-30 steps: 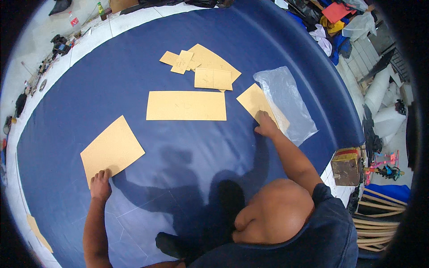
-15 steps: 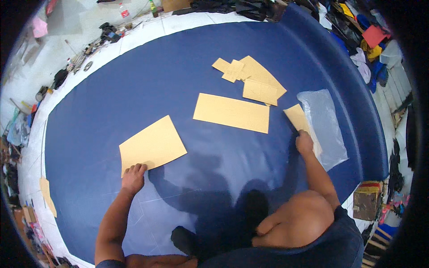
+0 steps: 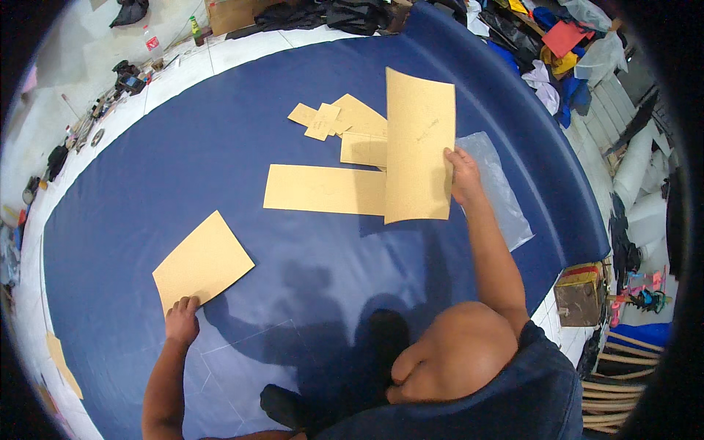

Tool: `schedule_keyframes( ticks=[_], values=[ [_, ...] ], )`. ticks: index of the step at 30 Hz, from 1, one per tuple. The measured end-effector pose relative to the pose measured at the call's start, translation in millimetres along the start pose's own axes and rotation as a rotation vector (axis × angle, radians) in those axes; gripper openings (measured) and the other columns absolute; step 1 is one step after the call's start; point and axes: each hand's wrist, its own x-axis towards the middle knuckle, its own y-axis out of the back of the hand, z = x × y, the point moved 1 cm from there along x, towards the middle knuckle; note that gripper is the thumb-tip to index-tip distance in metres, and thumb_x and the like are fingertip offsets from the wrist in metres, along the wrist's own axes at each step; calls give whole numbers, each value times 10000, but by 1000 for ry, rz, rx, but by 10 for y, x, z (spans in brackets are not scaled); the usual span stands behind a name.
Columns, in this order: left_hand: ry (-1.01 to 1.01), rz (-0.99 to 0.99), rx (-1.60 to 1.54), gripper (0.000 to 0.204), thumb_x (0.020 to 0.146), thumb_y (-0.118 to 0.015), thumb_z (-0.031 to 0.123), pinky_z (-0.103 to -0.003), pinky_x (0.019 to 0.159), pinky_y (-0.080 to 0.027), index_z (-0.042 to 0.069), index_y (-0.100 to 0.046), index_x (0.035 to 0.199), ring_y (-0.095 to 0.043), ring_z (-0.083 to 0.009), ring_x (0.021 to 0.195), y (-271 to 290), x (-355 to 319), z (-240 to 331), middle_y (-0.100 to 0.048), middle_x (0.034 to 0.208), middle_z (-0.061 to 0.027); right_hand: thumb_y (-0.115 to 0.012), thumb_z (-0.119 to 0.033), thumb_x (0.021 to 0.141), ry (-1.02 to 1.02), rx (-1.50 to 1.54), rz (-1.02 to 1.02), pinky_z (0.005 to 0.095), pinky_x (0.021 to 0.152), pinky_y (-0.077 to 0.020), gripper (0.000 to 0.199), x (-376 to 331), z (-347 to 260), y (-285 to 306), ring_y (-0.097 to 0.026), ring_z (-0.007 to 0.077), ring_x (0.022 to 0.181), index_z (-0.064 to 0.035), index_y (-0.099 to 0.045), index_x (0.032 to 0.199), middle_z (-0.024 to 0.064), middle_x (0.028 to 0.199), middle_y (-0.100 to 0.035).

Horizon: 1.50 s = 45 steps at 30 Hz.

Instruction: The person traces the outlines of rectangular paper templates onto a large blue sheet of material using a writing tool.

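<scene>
A four-sided tan cardboard pattern piece lies on the blue leather-like sheet at the left. The fingers of my left hand are closed over its near edge. Lifted above the sheet, a large, slightly curved cardboard pattern piece with faint handwriting is pinched at its right edge by my right hand. It partly hides a long rectangular cardboard piece and a cluster of smaller cardboard pieces. Beside my right hand, a clear plastic bag lies on the sheet.
The blue sheet's rolled end runs along the right. Thin pale lines mark the sheet near me. Bottles and tools stand along the far left floor; coloured scraps pile at far right. A box sits near right.
My right hand has raised the cardboard piece from beside the plastic bag and turned its broad face into view. My left hand stays at its piece. The whole view has shifted.
</scene>
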Motion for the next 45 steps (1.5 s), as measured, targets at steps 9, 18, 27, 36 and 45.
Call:
schedule_keyframes(
  ticks=[9,18,27,36,45],
  values=[
    [13,-13,-74,474,806,-613,18,-474,938,-521,140,-581,1263,-615,-331,1143,63,-89,32,-620,1244,-104,-606,-152,1011,-116,-62,-34,353,880,-560,274,-50,270,-235,-697,194,980,33,-636,1210,112,1119,-716],
    [102,398,-256,274,930,-561,36,-467,899,-525,49,-619,1197,-634,-377,1075,662,38,232,-656,1134,-177,-611,-182,1013,-150,-127,-93,325,843,-553,306,-143,443,-460,-693,173,942,44,-638,1217,103,1084,-716],
    [479,579,-1220,233,1046,-536,174,-316,747,-502,14,-603,1202,-618,-176,813,148,28,195,-661,936,-71,-609,-173,1015,-236,-242,-278,300,852,-538,315,-579,772,-1229,-683,159,952,62,-653,1220,105,1108,-721],
    [820,16,-1498,240,1021,-548,138,-287,547,-443,12,-544,1225,-547,-99,634,-542,-405,396,-639,824,-55,-659,-213,986,-99,-753,-397,353,874,-533,376,-1143,1336,-1796,-693,214,970,59,-652,1245,158,1098,-740],
    [703,-102,-1446,273,1020,-577,161,-312,552,-450,13,-546,1247,-556,-124,639,-708,-446,316,-651,830,-66,-672,-85,909,-116,-819,-512,368,866,-566,521,-1439,1970,-1812,-725,263,989,14,-550,1405,182,1166,-722]
  ],
)
